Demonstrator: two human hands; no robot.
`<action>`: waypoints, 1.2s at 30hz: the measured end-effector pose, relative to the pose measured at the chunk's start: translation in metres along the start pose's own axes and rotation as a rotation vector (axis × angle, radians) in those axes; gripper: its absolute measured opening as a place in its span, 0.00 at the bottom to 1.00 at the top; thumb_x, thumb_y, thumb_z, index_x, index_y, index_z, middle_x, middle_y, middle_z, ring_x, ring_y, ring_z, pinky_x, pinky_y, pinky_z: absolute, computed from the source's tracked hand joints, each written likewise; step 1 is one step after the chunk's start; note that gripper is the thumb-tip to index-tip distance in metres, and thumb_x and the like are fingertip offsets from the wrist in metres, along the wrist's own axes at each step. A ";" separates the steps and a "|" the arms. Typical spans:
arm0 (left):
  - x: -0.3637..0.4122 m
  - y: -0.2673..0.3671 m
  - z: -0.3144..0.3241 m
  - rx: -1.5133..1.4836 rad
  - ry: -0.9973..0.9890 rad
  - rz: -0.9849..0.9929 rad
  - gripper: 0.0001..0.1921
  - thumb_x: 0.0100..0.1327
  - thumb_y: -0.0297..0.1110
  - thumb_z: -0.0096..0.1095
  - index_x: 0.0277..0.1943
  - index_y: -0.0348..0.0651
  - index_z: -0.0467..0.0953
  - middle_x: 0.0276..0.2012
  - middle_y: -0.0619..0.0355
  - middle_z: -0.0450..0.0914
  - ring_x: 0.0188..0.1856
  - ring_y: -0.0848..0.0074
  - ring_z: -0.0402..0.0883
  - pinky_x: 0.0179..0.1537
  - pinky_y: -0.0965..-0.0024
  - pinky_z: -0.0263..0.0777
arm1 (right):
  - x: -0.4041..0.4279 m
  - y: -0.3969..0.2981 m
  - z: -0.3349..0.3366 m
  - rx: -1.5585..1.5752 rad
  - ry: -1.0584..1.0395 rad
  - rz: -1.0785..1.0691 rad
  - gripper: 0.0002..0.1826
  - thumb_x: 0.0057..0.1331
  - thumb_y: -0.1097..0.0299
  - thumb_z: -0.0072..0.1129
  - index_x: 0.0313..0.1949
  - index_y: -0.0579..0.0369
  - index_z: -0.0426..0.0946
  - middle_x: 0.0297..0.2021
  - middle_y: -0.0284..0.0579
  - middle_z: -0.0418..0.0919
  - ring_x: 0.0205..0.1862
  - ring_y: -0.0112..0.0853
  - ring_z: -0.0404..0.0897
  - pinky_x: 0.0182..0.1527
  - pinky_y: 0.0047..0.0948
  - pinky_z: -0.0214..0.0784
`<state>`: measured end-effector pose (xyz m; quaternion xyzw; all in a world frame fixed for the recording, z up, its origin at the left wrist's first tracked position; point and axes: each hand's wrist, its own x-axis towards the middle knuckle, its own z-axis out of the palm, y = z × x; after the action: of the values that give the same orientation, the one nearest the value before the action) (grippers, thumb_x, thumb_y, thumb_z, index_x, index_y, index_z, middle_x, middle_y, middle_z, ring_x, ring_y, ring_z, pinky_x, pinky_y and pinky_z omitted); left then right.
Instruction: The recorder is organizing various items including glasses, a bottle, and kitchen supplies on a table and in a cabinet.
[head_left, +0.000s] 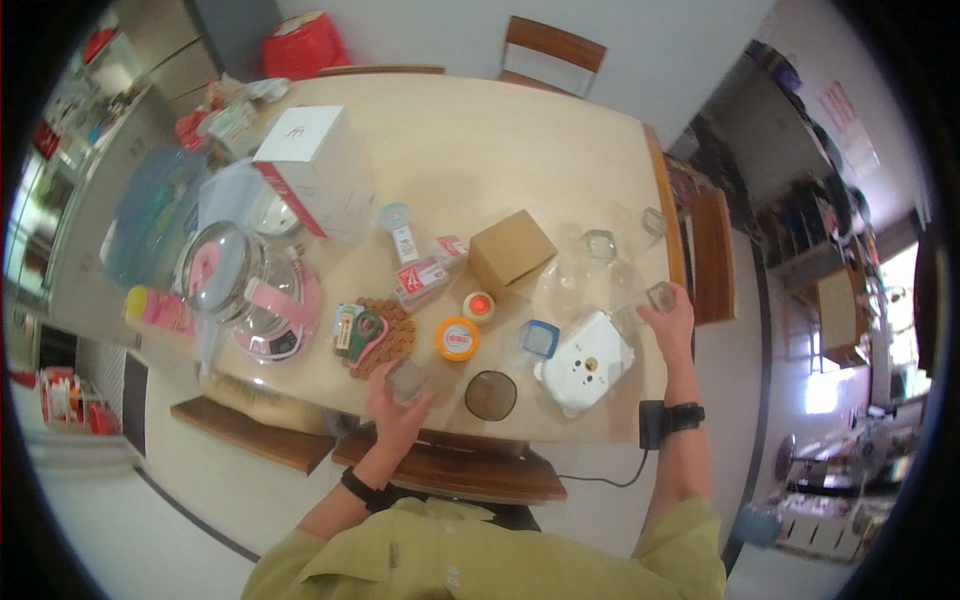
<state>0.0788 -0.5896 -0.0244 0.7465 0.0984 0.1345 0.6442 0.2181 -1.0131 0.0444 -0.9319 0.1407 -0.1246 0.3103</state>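
My left hand (397, 405) holds a small clear square container (407, 380) at the table's near edge, just below a brown beaded coaster (390, 330) with green-and-pink scissors (367, 334) on it. At the right edge of the table, my right hand (670, 319) grips another small clear container (661, 298). Between the hands lie a round dark-tinted lid or dish (491, 395), a white bear-faced case (587, 365), a blue-rimmed square container (540, 339) and an orange round tub (457, 339). More clear containers (600, 244) stand beyond my right hand.
A brown cardboard box (510, 251) stands mid-table, with red-and-white packs (421, 281) beside it. To the left are a pink-handled glass kettle (247, 300), a tall white box (315, 169) and a blue translucent bin (154, 214). Wooden chairs (450, 469) border the table.
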 end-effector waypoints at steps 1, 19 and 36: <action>-0.001 -0.006 0.001 0.058 0.036 0.036 0.33 0.44 0.22 0.74 0.54 0.36 0.66 0.48 0.53 0.71 0.50 0.69 0.73 0.54 0.67 0.68 | 0.005 -0.009 0.005 0.012 -0.029 -0.020 0.36 0.44 0.63 0.73 0.52 0.63 0.69 0.44 0.54 0.78 0.47 0.44 0.78 0.51 0.38 0.68; -0.009 0.006 0.046 0.317 0.299 0.153 0.31 0.43 0.25 0.73 0.53 0.35 0.67 0.46 0.47 0.70 0.49 0.57 0.72 0.53 0.61 0.66 | -0.001 -0.027 0.019 0.114 -0.033 -0.170 0.40 0.50 0.69 0.70 0.61 0.60 0.62 0.55 0.55 0.68 0.57 0.44 0.69 0.57 0.38 0.64; -0.010 -0.011 0.056 0.137 0.435 0.092 0.36 0.45 0.28 0.74 0.58 0.33 0.64 0.50 0.45 0.69 0.53 0.56 0.69 0.57 0.61 0.64 | -0.069 -0.084 0.078 0.253 -0.609 -0.635 0.36 0.44 0.60 0.75 0.52 0.54 0.72 0.44 0.47 0.77 0.49 0.42 0.74 0.52 0.38 0.65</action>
<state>0.0877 -0.6432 -0.0436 0.7456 0.2097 0.3145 0.5488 0.1946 -0.8828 0.0250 -0.8779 -0.2659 0.0498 0.3951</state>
